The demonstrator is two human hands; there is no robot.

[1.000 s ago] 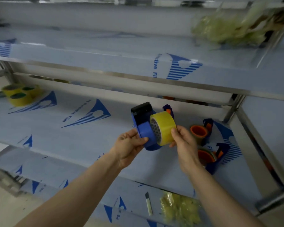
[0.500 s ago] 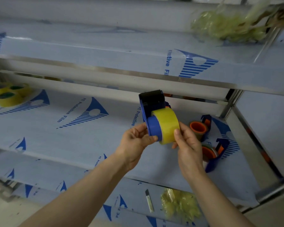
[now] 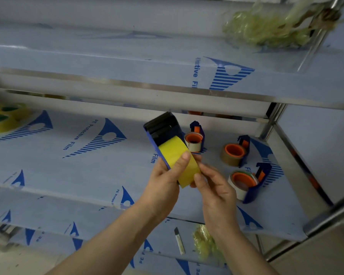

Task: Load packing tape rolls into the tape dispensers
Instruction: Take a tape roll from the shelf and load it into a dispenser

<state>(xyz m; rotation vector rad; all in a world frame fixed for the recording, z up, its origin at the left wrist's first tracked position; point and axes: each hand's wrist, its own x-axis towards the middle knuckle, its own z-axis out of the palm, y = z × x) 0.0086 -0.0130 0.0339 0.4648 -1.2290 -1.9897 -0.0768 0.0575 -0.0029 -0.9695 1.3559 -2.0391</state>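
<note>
Seen from my head camera: my left hand (image 3: 163,183) grips a blue plastic tape dispenser (image 3: 161,130) with a black serrated head. Its thumb presses on the glossy yellow tape roll (image 3: 175,153) seated inside, above the film-covered shelf (image 3: 68,165). My right hand (image 3: 214,191) pinches the roll's lower edge, its fingertips blurred. Three other dispensers (image 3: 250,181) with round orange hubs lie to the right. The spare yellow rolls (image 3: 2,120) at far left are cut off.

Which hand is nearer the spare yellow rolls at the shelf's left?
Left. The left hand, gripping the dispenser, sits well right of the yellow rolls; the right hand, pinching its tape roll, is farther right.
</note>
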